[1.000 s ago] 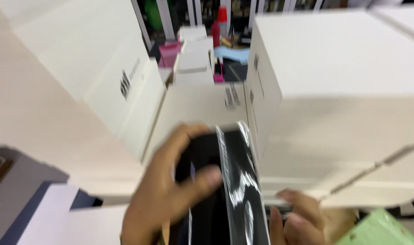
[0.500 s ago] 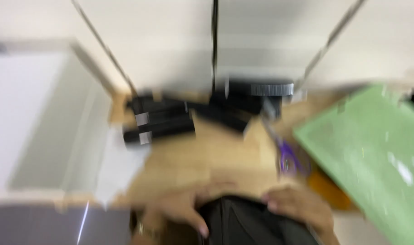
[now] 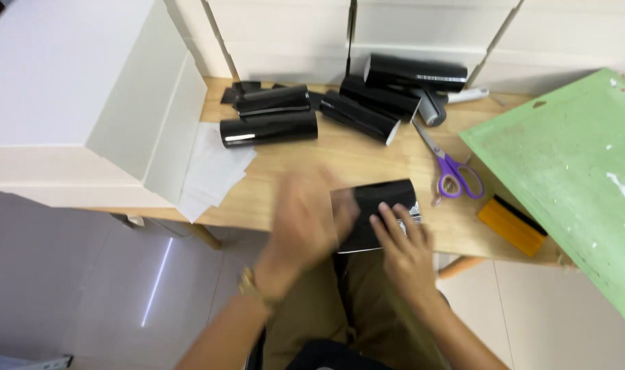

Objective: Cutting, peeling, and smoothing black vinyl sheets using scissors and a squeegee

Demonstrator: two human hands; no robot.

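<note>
Pressing down on a black sheet (image 3: 375,214) at the near edge of the wooden table (image 3: 340,161), the person works with both hands, seen from the head camera looking straight down.

The left hand (image 3: 305,219) is blurred with motion; it lies over the sheet's left end, fingers spread and flat rather than clenched, gripping nothing that I can make out. The right hand (image 3: 405,243) rests on the sheet's lower right corner with fingers stretched out, fingertips pinning it to the wood instead of closing around it.

The sheet looks glossy, thin and light, probably a film that curls by itself, since the black rolls (image 3: 271,127) farther back are of the same shiny stuff. I would judge it slippery and easily creased or smudged, so flat palms on the face and a light pinch at the edges or corners seem the safest hold, never a squeeze in the middle.

Purple scissors (image 3: 449,168) lie just right of the sheet, apart from it. An orange scraper (image 3: 511,225) sits farther right, beside the green board (image 3: 566,171). White boxes (image 3: 72,103) stand at the left and along the back, with white paper (image 3: 213,171) near the left box.
</note>
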